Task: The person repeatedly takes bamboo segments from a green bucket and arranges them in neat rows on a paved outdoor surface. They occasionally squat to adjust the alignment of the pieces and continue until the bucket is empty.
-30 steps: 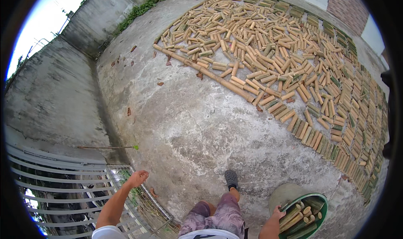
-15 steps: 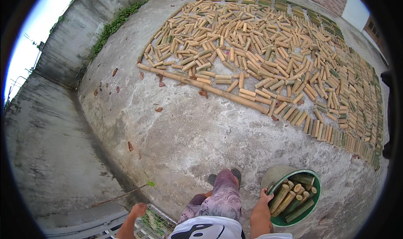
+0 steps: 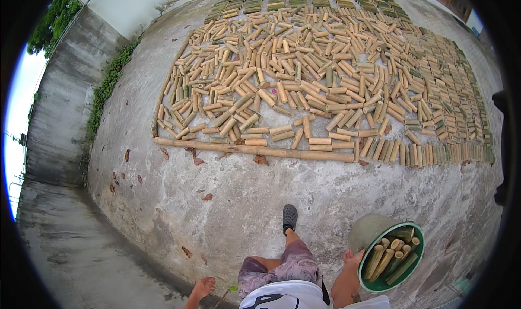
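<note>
Grey concrete ground (image 3: 336, 189) spreads out under me, rough and spotted, with a few brown dry leaves (image 3: 198, 161) lying on it. Far ahead of me a big crowd of cut bamboo pieces (image 3: 325, 75) lies flat on the ground, packed side by side in rows and heaps. 1 long bamboo pole (image 3: 255, 150) lies across the near edge of that crowd, like a border.

My right hand (image 3: 353, 257) is low at my side, touching the rim of a green bucket (image 3: 367, 279). I cannot tell if my fingers are closed around the rim or only resting on it. Inside the bucket stand more short bamboo pieces (image 3: 388, 257), some yellow and some green.

My left hand (image 3: 203, 287) hangs down on my other side, well apart from the bucket. It holds nothing, and the fingers look loose.

1 of my feet is out in front in a dark shoe (image 3: 289, 218). A grey wall (image 3: 59, 108) with green plants (image 3: 108, 84) runs along my left.
</note>
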Demonstrator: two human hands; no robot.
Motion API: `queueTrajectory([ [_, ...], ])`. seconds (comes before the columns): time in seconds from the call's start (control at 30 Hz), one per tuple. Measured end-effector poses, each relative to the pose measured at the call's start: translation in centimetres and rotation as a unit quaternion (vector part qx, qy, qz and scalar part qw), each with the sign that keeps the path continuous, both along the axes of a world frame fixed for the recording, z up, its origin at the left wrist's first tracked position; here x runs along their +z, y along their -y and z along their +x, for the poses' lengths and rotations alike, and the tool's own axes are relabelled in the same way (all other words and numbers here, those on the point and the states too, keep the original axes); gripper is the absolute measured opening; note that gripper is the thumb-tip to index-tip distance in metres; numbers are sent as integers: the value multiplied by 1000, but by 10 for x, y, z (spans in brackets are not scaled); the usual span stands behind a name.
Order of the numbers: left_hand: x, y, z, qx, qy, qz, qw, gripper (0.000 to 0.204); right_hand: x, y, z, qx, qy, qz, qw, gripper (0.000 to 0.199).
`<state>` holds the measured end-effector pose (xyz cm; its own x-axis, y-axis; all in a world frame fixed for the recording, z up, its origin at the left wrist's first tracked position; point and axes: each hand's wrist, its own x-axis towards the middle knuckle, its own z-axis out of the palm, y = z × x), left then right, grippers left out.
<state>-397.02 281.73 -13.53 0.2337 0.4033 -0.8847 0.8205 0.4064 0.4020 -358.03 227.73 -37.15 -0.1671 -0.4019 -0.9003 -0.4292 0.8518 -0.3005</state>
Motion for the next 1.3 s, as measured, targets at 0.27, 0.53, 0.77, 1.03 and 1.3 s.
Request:
queueTrajectory([
  [0.27, -37, -87, 21, -30, -52, 23, 998, 25, 36, -193, 170, 761, 119, -120, 627, 56],
  [0.53, -45, -260, 58, -40, 54, 105, 992, 37, 109, -389, 227, 788, 234, -236, 519, 47],
  [0.77, -51, -408, 62, 15, 46, 211, 976, 40, 99, -481, 132, 815, 164, -122, 542, 41],
  [1.03, -84, -423, 37, 81, -1, 77, 994, 34, 93, -473, 25, 902, -22, 2, 432, 36],
  [1.3, -116, -431, 53, 13, -32, 46, 998, 28, 69, -502, 161, 861, 26, -162, 482, 43],
])
